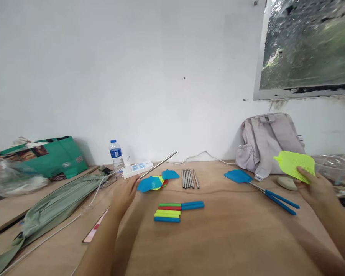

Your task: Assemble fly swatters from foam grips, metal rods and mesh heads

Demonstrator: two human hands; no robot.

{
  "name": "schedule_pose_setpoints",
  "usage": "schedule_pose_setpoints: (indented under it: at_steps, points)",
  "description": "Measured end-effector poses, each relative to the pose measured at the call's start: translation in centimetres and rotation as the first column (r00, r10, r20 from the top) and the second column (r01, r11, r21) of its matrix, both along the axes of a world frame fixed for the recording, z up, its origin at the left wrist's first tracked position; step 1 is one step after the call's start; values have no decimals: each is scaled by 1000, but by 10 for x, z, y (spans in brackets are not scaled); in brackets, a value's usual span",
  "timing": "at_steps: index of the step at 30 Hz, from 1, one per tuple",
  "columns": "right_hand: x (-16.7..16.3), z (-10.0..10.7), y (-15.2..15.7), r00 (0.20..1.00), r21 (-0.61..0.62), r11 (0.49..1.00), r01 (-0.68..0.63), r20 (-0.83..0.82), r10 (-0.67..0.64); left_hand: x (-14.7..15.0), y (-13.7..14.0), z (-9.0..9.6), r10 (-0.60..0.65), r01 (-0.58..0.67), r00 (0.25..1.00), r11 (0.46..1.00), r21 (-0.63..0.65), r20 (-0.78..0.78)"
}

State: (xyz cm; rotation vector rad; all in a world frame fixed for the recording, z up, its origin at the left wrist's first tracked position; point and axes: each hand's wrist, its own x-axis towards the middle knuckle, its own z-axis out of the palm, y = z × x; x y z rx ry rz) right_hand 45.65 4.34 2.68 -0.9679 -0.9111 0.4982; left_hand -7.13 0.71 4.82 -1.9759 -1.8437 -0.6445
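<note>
The left hand [125,195] is raised above the table [218,237]. Its fingers are closed on the near end of a thin metal rod [158,165]; the free end of the rod points up and to the right. The right hand [313,188] grips a yellow-green paddle [296,164] at its lower right edge. The thumb lies on the near face; the other fingers are mostly hidden, so their exact spread cannot be told. The short stem of the paddle points left, well apart from the rod.

Between the hands, loose metal tubes [186,179] lie side by side on the table. Nearer the front, coloured handles [168,212] lie in a group: green, red, yellow and blue. Just beside the left hand is a pile of paddles [146,184] in blue, yellow and red. To the left of the right hand lie blue swatters [237,176] with 2 blue handles spread apart. A power strip [138,168] and a bottle [116,155] stand near the wall; a grey backpack [261,145] leans behind the swatters
</note>
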Motion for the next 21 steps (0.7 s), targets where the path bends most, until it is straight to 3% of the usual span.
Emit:
schedule_pose_setpoints:
  at_steps: [1, 3, 6, 8, 12, 21]
  points:
    - [4, 0, 0, 997, 25, 1000, -1, -78, 3, -4, 2, -1, -37, 37, 999, 999, 8, -2]
    - [-8, -2, 0, 982, -17, 989, -147, -122, 144, -1, 5, -3, -116, 115, 993, 993, -32, -26]
    - [-56, -11, -2, 922, -92, 923, -374, -141, 360, 19, 6, -9, -207, 201, 977, 975, -99, -54]
    - [-89, -14, -6, 886, -100, 886, -452, -168, 433, 31, 5, -12, -265, 256, 962, 959, -121, -70]
    - [-123, -16, -16, 870, -91, 870, -485, -155, 468, 41, 0, -15, -342, 329, 936, 934, -138, -80]
    - [-138, -19, -24, 868, -178, 850, -496, -81, 490, 47, -2, -15, -416, 402, 907, 902, -158, -63]
